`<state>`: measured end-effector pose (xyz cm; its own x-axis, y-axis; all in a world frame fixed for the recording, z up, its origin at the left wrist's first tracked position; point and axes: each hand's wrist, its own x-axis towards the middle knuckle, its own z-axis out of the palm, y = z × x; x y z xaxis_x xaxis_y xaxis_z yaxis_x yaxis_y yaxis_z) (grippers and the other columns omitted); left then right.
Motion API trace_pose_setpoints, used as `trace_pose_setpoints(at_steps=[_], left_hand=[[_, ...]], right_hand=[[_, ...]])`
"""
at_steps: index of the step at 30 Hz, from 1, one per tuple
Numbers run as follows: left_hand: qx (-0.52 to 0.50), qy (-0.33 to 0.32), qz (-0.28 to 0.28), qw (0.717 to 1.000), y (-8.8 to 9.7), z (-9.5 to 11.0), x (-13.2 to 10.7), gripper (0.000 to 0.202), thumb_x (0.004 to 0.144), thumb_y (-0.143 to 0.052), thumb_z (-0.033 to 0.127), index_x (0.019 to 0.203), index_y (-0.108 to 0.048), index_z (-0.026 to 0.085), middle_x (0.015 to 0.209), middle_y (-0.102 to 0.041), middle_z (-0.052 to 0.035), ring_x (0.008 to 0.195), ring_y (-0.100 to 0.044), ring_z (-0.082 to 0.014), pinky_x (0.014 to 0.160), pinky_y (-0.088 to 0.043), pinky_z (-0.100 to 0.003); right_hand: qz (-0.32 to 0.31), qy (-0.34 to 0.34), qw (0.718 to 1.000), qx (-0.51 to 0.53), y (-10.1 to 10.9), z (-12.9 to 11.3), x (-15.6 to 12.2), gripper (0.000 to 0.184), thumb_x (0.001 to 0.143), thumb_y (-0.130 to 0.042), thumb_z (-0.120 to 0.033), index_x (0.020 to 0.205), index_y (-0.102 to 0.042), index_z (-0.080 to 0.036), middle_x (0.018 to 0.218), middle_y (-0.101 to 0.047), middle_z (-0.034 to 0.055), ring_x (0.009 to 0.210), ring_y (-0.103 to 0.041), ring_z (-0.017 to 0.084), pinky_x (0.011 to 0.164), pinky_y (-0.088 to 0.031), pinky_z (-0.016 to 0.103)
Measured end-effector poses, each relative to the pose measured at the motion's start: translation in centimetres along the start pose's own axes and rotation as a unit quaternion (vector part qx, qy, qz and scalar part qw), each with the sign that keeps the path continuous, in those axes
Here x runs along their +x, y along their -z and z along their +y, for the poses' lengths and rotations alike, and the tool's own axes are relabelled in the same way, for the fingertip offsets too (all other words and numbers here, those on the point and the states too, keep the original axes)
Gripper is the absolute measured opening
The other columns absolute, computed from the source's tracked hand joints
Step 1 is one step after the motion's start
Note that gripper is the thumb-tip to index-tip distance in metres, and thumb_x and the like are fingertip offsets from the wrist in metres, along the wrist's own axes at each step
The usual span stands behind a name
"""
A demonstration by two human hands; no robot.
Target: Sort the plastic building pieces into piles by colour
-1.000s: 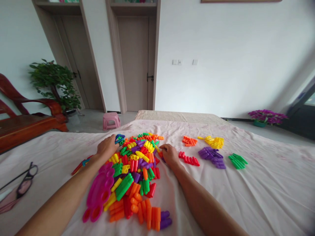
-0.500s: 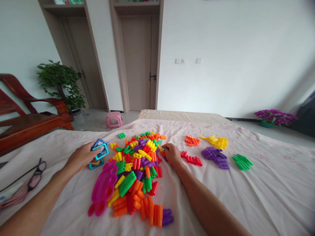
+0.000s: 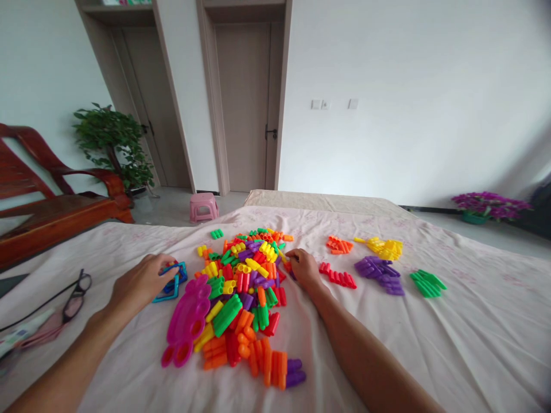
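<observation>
My left hand (image 3: pixel 140 281) is closed on a blue square plastic frame (image 3: pixel 174 275), with more blue frames under and beside it and a bit of red by the fingertips. At the right edge of a heap of colourful bullet-shaped plastic building blocks (image 3: pixel 247 269), my right hand (image 3: pixel 303 268) rests with its fingers curled. Small orange and yellow blocks lie by those fingertips, and what they hold is hidden. Between my left hand and the heap lies a magenta paw-shaped plastic tray (image 3: pixel 184 321).
Sorted blocks lie right of the heap: orange (image 3: pixel 339 245), red (image 3: pixel 338 276), yellow (image 3: pixel 383 248), purple (image 3: pixel 379 274) and green (image 3: pixel 427 284). Eyeglasses (image 3: pixel 76 298) lie at left on the wrinkled pale cloth (image 3: pixel 473 344). A pink stool (image 3: pixel 204 206) stands beyond.
My left hand has lowered the blue frame, which stood tilted up before, down towards the other frames. My right hand has stayed at the heap's edge. The view has shifted slightly.
</observation>
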<state>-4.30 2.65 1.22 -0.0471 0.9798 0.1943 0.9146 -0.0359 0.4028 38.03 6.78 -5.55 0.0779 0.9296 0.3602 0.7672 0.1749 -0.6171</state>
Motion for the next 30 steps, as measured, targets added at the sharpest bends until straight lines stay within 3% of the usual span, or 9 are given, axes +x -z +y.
trace_pose_setpoints(at_steps=[2,6,10,14,22,30], left_hand=[[-0.026,-0.052,0.016,0.998,-0.4,3.0,-0.6,0.041,0.086,-0.047,0.05,0.107,-0.065,0.019,0.113,-0.069,-0.0083,0.099,-0.065,-0.0228,0.087,-0.048,-0.034],[-0.099,-0.182,-0.08,0.975,-2.7,8.8,-1.8,0.044,0.091,-0.038,0.05,0.108,-0.067,0.021,0.114,-0.068,-0.006,0.108,-0.062,-0.0201,0.097,-0.046,-0.033],[-0.016,-0.239,-0.078,0.968,-5.2,11.5,-2.9,0.046,0.087,-0.047,0.051,0.114,-0.065,0.019,0.123,-0.061,-0.0115,0.117,-0.055,-0.0256,0.105,-0.04,-0.041],[0.024,-0.263,-0.066,0.962,-5.7,11.5,-4.1,0.04,0.085,-0.052,0.046,0.114,-0.063,0.021,0.125,-0.055,-0.0106,0.119,-0.052,-0.0254,0.106,-0.039,-0.042],[0.072,-0.297,-0.123,0.944,-3.1,10.6,-6.6,0.021,0.082,-0.055,0.031,0.099,-0.065,0.024,0.121,-0.059,-0.0065,0.114,-0.054,-0.0243,0.099,-0.041,-0.041],[0.118,-0.276,-0.127,0.945,-3.1,8.2,-6.0,0.014,0.08,-0.056,0.029,0.086,-0.068,0.025,0.109,-0.064,-0.0058,0.109,-0.057,-0.0252,0.096,-0.041,-0.041]], right_hand=[[0.0,-0.001,1.0,-0.001,-0.1,0.1,0.0,0.032,0.077,-0.047,-0.013,0.091,-0.075,-0.02,0.096,-0.072,0.0036,0.091,-0.065,0.017,0.082,-0.045,0.024],[-0.002,0.0,1.0,0.003,-0.2,0.3,0.0,0.032,0.077,-0.048,-0.013,0.092,-0.075,-0.021,0.097,-0.073,0.0034,0.092,-0.064,0.017,0.083,-0.045,0.024],[0.0,-0.005,1.0,0.002,-0.2,0.4,0.0,0.033,0.078,-0.046,-0.012,0.093,-0.074,-0.02,0.099,-0.072,0.0036,0.093,-0.064,0.017,0.083,-0.045,0.024],[0.0,-0.002,1.0,0.006,-0.3,0.5,0.0,0.032,0.078,-0.047,-0.012,0.093,-0.074,-0.02,0.099,-0.072,0.0041,0.092,-0.064,0.017,0.082,-0.045,0.024],[-0.001,0.001,1.0,0.011,-0.5,0.7,0.1,0.032,0.076,-0.048,-0.012,0.092,-0.074,-0.021,0.098,-0.072,0.0035,0.091,-0.064,0.017,0.081,-0.045,0.023],[-0.002,-0.001,1.0,0.007,-0.7,0.9,0.1,0.031,0.077,-0.048,-0.013,0.092,-0.074,-0.021,0.099,-0.072,0.0026,0.092,-0.064,0.017,0.083,-0.045,0.024]])
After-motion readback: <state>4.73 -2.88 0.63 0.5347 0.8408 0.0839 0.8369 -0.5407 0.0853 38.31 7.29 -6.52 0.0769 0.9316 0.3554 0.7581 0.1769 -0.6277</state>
